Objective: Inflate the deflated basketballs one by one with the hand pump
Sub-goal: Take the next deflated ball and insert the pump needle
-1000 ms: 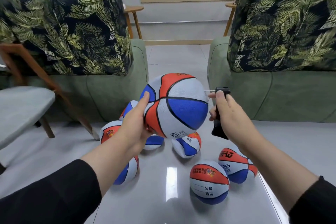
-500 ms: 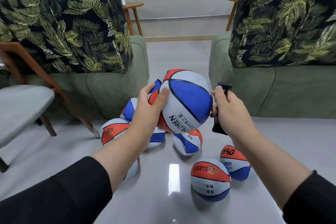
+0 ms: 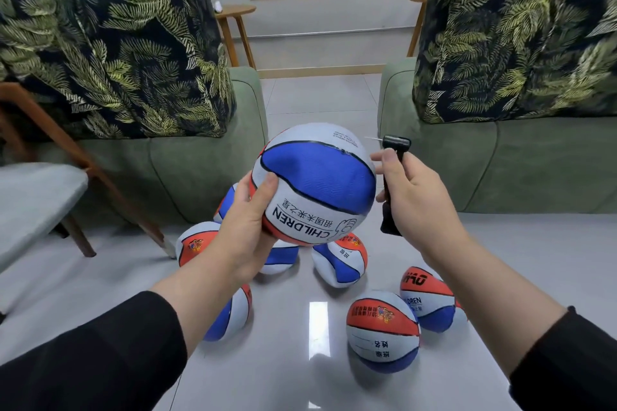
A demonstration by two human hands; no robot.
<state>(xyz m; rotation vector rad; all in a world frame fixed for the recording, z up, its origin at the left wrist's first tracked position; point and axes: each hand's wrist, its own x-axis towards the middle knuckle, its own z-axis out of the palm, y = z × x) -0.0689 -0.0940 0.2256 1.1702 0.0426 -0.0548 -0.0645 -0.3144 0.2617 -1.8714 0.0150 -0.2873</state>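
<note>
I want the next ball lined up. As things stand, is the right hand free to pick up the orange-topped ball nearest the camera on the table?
Probably not yet: the right hand grips the pump, so it has no free fingers. The ball itself lies uncovered on the table.

**Where everything sits**

In the middle of the frame, the left hand [image 3: 245, 227] holds up one basketball [image 3: 314, 183]. Just right of it, the right hand [image 3: 414, 197] holds the hand pump [image 3: 391, 183]. Below them, more basketballs [image 3: 382, 330] lie on the table [image 3: 300, 377]. Sofas [image 3: 187, 170] stand behind at upper left and upper right.
</note>
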